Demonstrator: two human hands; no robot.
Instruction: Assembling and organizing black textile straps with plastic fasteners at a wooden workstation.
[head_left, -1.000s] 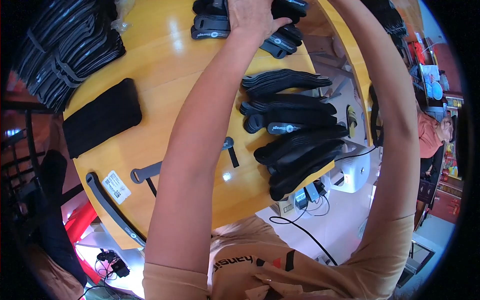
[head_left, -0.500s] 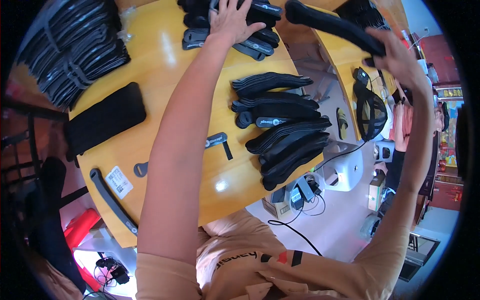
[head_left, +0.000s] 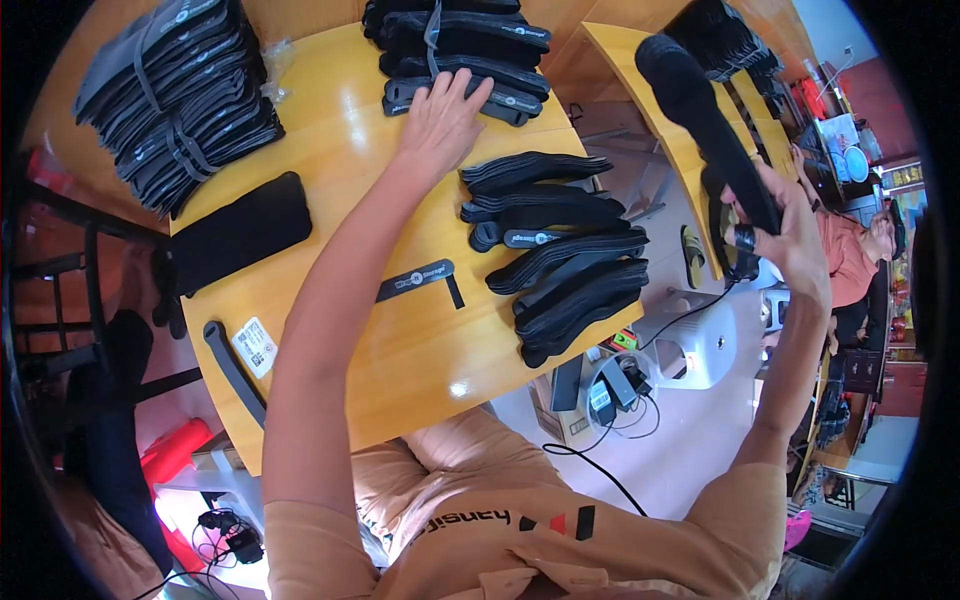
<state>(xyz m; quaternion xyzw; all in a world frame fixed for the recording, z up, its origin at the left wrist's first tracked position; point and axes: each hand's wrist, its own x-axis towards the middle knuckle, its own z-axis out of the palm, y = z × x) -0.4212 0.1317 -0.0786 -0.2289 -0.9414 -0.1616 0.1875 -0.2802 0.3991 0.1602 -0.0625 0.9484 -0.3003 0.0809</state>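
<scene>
**Hand and Strap Positions at the Yellow Desk**

Yellow desk [head_left: 400, 350] carries several groups of black straps, sorted by pile. Left hand [head_left: 440, 125] lies flat, fingers spread, on the far strap stack [head_left: 460, 50], apparently steadying it. Right hand [head_left: 790, 230] is raised off to the right of the desk, closed around a thick bundle of black straps [head_left: 700, 110] held upright by its lower end. A fanned row of straps [head_left: 560, 255] lies near the desk's right edge; one single labelled strap [head_left: 420, 277] lies apart, beside the left forearm.
</scene>
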